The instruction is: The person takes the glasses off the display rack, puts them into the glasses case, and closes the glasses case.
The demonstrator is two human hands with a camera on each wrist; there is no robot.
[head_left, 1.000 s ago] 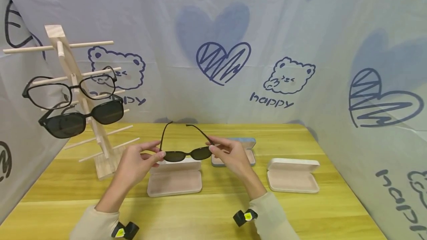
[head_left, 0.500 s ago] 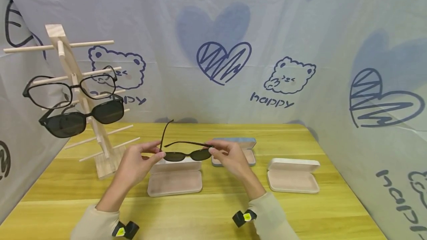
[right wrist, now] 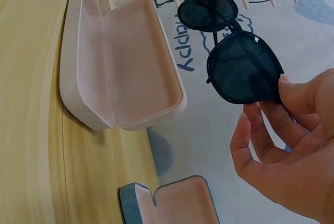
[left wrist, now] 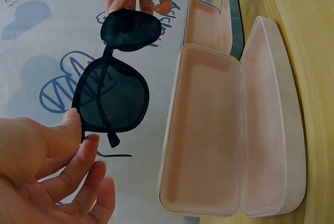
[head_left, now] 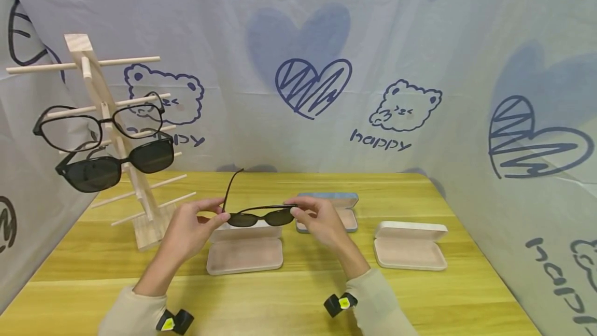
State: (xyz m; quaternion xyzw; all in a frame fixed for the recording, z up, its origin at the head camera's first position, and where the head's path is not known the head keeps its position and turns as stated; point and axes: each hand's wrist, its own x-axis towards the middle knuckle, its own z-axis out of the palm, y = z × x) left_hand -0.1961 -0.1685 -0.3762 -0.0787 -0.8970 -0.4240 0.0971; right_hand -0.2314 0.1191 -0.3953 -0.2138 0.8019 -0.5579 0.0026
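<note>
Dark-lensed sunglasses [head_left: 244, 220] are held up above an open white glasses case [head_left: 244, 256] with a pink lining. My left hand [head_left: 192, 229] pinches the frame's left corner between thumb and fingers. At the other corner, my right hand [head_left: 324, 222] pinches the frame near the hinge. The right temple arm lies folded in behind the lenses, while the left temple arm [head_left: 228, 191] stands out toward the back. In the left wrist view, the sunglasses [left wrist: 117, 96] hang beside the open case [left wrist: 206, 130], apart from it. The right wrist view shows a lens [right wrist: 242, 67] by my fingertips [right wrist: 284, 80].
A wooden display rack [head_left: 104, 100] at left bears clear-lens glasses [head_left: 101, 121] and another pair of sunglasses [head_left: 95, 174]. Behind my right hand is an open blue case [head_left: 347, 201]. Another open white case [head_left: 410, 253] sits at right on the wooden table [head_left: 261, 310].
The right temple arm of the sunglasses has swung inward, from standing out to folded behind the lenses. Both hands keep their hold and have barely moved.
</note>
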